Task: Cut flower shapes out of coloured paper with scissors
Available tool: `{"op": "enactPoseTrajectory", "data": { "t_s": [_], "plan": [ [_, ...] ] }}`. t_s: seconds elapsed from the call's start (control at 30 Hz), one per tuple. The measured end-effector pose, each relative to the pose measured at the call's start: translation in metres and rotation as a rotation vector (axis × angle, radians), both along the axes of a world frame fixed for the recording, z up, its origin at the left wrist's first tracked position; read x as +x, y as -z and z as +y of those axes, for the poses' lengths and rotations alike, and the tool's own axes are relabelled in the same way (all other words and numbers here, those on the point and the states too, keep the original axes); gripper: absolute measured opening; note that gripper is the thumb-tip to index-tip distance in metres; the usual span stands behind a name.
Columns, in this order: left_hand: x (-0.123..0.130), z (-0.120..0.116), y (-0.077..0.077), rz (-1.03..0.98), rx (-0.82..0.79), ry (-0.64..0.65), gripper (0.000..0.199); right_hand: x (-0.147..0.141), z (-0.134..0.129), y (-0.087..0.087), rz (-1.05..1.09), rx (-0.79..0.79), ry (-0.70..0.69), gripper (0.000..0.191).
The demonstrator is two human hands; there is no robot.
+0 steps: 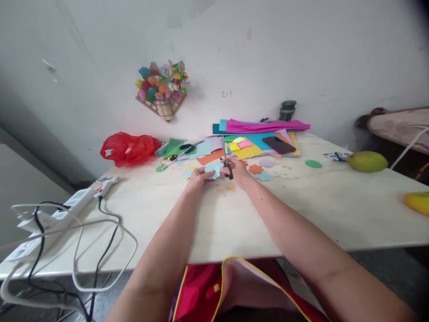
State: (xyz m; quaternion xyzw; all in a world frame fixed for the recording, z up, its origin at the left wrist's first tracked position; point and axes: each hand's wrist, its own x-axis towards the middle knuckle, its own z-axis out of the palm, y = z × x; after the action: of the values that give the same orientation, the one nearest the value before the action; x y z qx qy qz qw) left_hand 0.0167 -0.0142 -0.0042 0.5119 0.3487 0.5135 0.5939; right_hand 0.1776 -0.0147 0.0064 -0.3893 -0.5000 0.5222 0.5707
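My left hand (200,175) pinches a light blue paper flower (213,170) at its left edge, just above the table. My right hand (238,171) is closed round the dark handles of a pair of scissors (228,170), whose blades point up and away from me. The scissors are at the right edge of the flower; whether the blades touch the paper I cannot tell. Right of this hand lie an orange paper flower (256,169), another blue flower (263,176) and a lilac paper disc (267,163). Small paper scraps (230,189) are scattered below the hands.
Coloured sheets with a phone (279,145) and a pink roll (268,126) lie at the back. Dark-handled scissors (188,146) and a red plastic bag (129,148) are further left. A power strip (72,201) with cables lies front left. A green-yellow fruit (368,161) sits right.
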Motion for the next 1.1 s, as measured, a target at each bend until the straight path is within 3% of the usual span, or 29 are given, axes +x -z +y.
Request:
{"op": "enactPoseTrajectory", "data": {
  "t_s": [0.37, 0.9, 1.1],
  "plan": [
    [-0.002, 0.003, 0.002, -0.079, 0.045, -0.078, 0.033, 0.002, -0.001, 0.001, -0.037, -0.019, -0.042, 0.037],
    [-0.003, 0.006, 0.001, -0.102, 0.023, -0.079, 0.035, 0.009, -0.003, -0.002, -0.103, -0.087, -0.067, 0.044],
    [-0.006, 0.007, 0.002, -0.116, 0.022, -0.110, 0.029, 0.010, -0.002, 0.000, -0.209, -0.094, -0.076, 0.030]
  ]
}}
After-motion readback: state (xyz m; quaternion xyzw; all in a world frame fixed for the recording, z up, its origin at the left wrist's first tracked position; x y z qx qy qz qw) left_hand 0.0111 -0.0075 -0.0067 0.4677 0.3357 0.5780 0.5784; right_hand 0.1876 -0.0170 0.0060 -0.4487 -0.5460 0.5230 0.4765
